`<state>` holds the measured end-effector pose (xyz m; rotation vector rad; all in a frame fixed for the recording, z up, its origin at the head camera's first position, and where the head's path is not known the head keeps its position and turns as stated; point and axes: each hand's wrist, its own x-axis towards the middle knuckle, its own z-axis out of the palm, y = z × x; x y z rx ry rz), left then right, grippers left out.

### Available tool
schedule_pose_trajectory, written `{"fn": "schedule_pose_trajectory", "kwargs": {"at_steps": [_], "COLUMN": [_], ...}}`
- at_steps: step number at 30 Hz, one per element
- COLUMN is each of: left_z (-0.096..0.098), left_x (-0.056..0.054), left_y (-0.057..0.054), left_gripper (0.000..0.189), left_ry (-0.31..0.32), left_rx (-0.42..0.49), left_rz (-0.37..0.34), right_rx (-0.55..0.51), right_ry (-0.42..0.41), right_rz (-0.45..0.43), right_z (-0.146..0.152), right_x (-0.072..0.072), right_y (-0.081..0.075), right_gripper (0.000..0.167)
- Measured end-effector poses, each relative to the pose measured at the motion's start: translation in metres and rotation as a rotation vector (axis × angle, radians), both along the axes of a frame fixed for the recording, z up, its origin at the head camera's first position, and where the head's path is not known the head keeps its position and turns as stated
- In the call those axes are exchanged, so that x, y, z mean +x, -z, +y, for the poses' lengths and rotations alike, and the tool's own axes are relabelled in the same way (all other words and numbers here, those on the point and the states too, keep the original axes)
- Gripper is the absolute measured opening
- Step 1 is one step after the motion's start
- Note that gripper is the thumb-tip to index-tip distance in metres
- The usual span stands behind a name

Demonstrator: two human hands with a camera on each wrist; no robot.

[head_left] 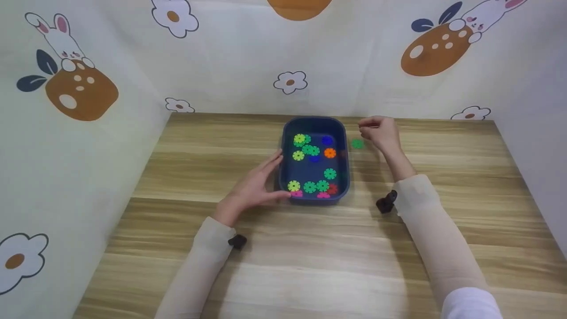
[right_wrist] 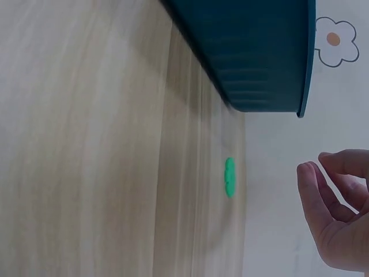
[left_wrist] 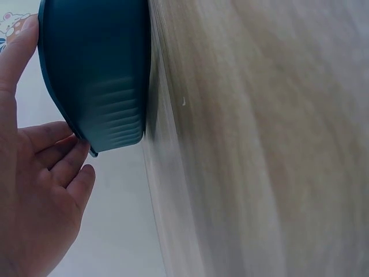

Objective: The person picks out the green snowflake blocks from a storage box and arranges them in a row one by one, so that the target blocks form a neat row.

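Note:
My left hand (head_left: 253, 189) touches the left side of a dark blue plastic bin (head_left: 347, 177). Its thumb lies over the near rim, and in the left wrist view the fingers (left_wrist: 69, 164) rest at the rim from outside. To the right of the bin, a green notched plastic disc (head_left: 357, 144) lies on the table. Above and beside that disc is my right hand (head_left: 382, 132), raised off the surface. In the right wrist view its thumb and fingertips come close together with a gap, nothing between them, and the green disc (right_wrist: 230, 177) sits apart below.
Several notched discs lie in the bin, among them a yellow disc (head_left: 293, 185), an orange disc (head_left: 330, 153) and a red disc (head_left: 332, 189). The wooden table (head_left: 310, 261) ends at a patterned cloth backdrop (head_left: 239, 62). A small black camera (head_left: 386, 202) sits at the right wrist.

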<state>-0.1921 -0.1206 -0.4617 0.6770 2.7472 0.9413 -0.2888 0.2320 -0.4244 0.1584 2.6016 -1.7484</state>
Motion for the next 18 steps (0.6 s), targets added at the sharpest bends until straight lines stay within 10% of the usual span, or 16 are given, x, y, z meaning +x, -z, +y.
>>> {"fn": "schedule_pose_trajectory", "kwargs": {"at_steps": [18], "left_z": [0.0], "left_x": [0.0], "left_y": [-0.001], "left_gripper": [0.102], "left_ry": [-0.008], "left_rx": [-0.017], "left_rz": [0.006], "right_rx": [0.031], "right_ry": [-0.054], "right_rz": [0.065], "right_z": [-0.012], "right_x": [0.005], "right_y": [-0.005], "right_gripper": [0.025]}}
